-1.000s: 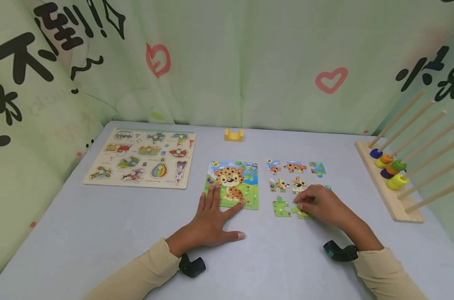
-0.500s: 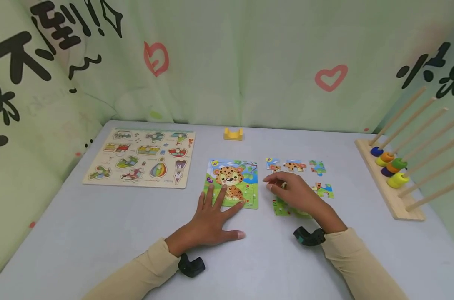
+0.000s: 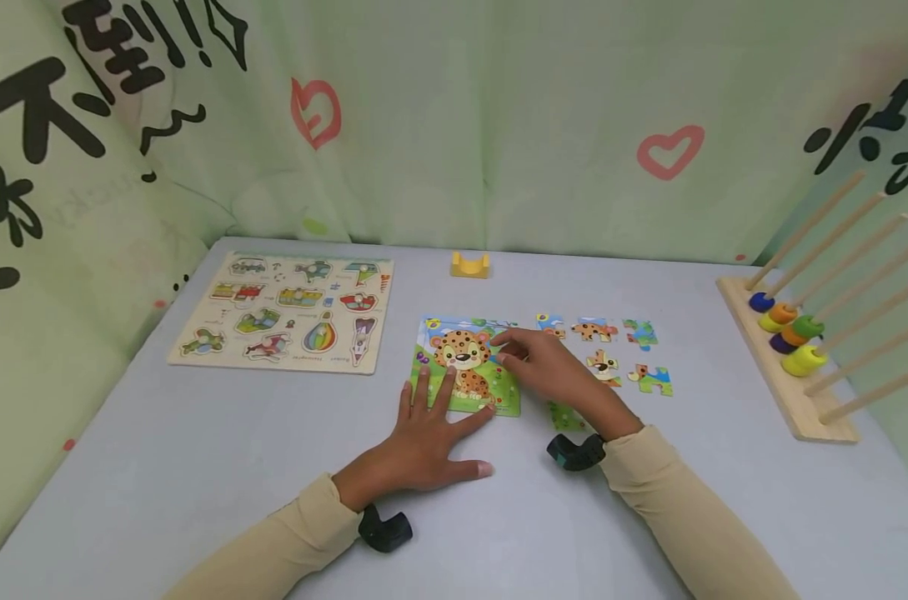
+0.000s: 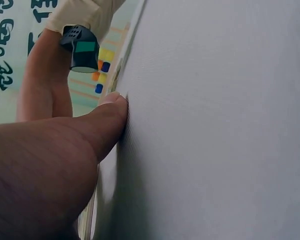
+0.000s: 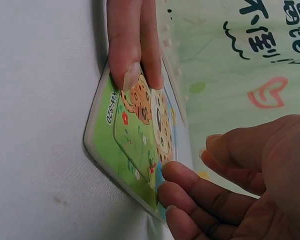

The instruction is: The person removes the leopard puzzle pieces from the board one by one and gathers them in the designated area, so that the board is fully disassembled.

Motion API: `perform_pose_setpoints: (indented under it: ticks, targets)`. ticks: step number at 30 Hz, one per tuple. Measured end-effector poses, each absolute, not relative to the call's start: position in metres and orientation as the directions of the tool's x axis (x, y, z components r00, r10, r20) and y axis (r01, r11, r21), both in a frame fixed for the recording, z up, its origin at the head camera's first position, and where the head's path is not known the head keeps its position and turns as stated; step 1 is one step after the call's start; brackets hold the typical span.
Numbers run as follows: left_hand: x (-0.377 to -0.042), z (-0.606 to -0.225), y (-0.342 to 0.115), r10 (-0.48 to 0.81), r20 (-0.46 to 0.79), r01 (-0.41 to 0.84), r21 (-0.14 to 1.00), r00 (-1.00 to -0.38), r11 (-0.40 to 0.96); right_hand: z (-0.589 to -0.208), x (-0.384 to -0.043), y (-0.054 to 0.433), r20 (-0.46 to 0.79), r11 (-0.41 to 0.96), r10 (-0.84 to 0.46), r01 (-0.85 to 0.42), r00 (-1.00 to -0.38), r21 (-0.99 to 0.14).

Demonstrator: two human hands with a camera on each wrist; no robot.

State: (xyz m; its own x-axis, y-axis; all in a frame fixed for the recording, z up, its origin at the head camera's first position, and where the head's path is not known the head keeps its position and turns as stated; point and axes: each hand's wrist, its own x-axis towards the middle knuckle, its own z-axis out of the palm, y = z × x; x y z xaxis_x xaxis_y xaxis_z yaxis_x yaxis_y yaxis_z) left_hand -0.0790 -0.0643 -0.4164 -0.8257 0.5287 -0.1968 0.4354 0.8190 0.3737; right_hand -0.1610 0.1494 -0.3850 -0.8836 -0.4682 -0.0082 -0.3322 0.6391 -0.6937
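Observation:
A leopard jigsaw board [image 3: 463, 350] lies on the table, printed with a cartoon leopard on blue and green. My left hand [image 3: 427, 454] rests on its lower part with fingers spread, the thumb on the tabletop. Over the board's right edge is my right hand [image 3: 554, 371], fingers loosely bent; in the right wrist view its lower fingers [image 5: 182, 195] are at the board's edge and no piece shows between thumb and forefinger. Jigsaw pieces lie right of the board, among them a spotted piece [image 3: 594, 331] and a blue-green piece [image 3: 652, 379]. My right hand and wrist hide some of them.
A wooden vehicle puzzle [image 3: 284, 317] lies at the back left. On the right stands a wooden peg rack [image 3: 787, 358] with coloured rings and long slanting pegs. A small yellow block [image 3: 470, 266] sits at the back edge, before a green curtain [image 3: 484, 125].
My right hand has moved left from the lower jigsaw pieces to the board's right edge, uncovering pieces on the right. My left hand has stayed on the board.

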Motion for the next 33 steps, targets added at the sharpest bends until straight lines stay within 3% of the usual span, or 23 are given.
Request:
perform_pose_setpoints:
  ticks: [23,33]
  targets:
    - [-0.079,-0.415,-0.065,0.538,-0.199,0.449,0.362,-0.819,0.817,-0.388,-0.162,0.136,-0.079,0.736,-0.391,-0.26,-0.917,-0.625]
    - [-0.08,-0.416,-0.064,0.534,-0.2,0.446,0.359,-0.821,0.82,-0.388,-0.164,0.143,-0.046,0.644,-0.451,-0.29,-0.891,-0.708]
